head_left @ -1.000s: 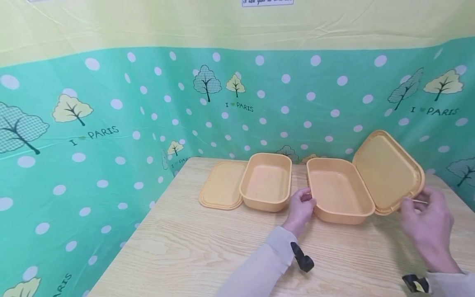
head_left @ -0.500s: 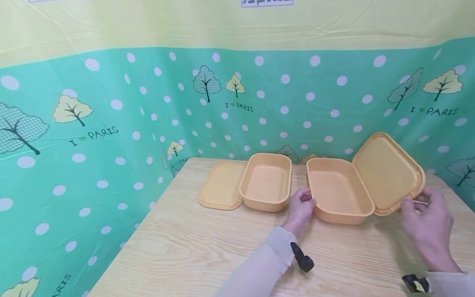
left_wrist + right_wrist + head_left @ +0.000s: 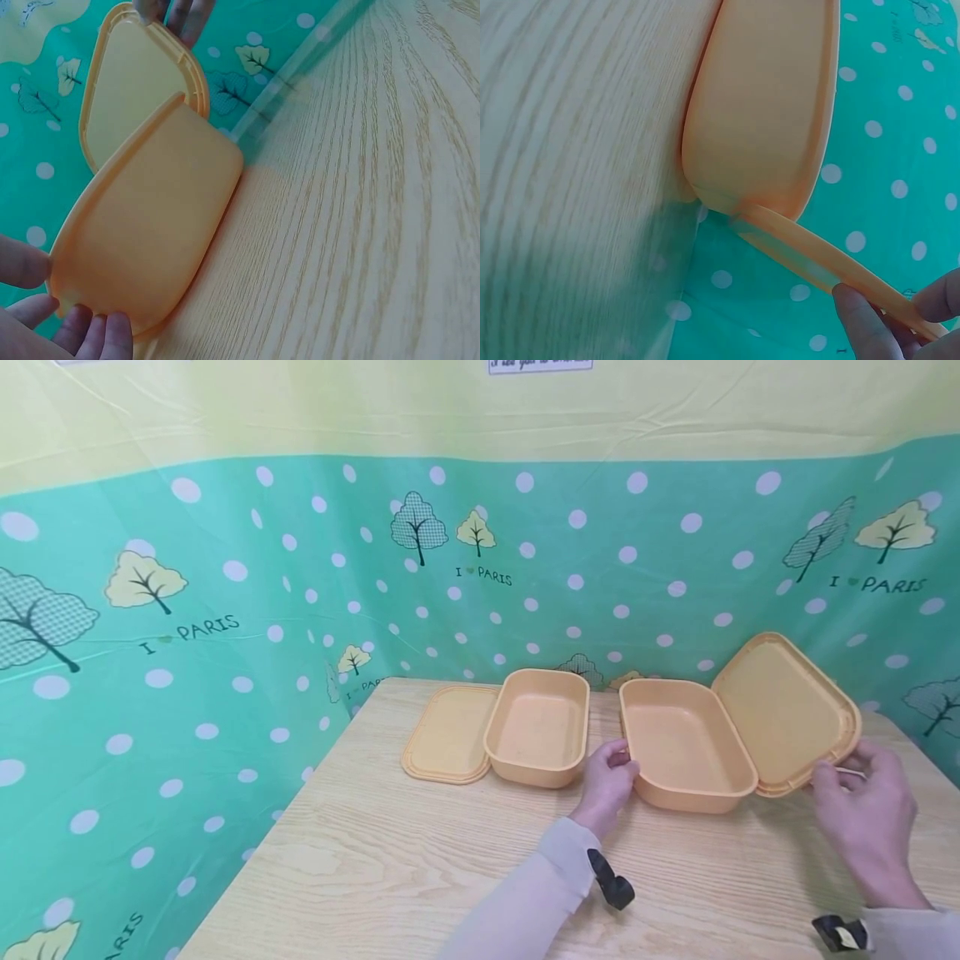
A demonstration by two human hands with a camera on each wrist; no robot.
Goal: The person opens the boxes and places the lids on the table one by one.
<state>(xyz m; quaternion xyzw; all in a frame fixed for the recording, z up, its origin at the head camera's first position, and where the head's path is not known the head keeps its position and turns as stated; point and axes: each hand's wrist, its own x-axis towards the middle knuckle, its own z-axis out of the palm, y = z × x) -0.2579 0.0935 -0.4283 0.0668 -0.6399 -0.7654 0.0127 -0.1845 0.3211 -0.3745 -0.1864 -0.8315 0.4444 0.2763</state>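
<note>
Two pale-orange plastic food containers stand uncovered on the wooden table. My left hand [image 3: 606,783] grips the near left corner of the right-hand food container [image 3: 686,743], thumb and fingers against its outer wall in the left wrist view. My right hand [image 3: 866,810] pinches the near right corner of a matching lid [image 3: 783,714] between thumb and fingers. That lid is tilted up, underside facing left, its lower edge along the container's right side. In the right wrist view the lid [image 3: 810,255] shows edge-on beside the container [image 3: 761,105].
Left of my hands is the other container [image 3: 540,722], with its flat lid [image 3: 450,735] lying against its left side. A green dotted curtain [image 3: 300,585] hangs behind and left of the table [image 3: 360,877].
The raised lid has tipped slightly down and to the right with my right hand. My left hand and both containers have stayed in place.
</note>
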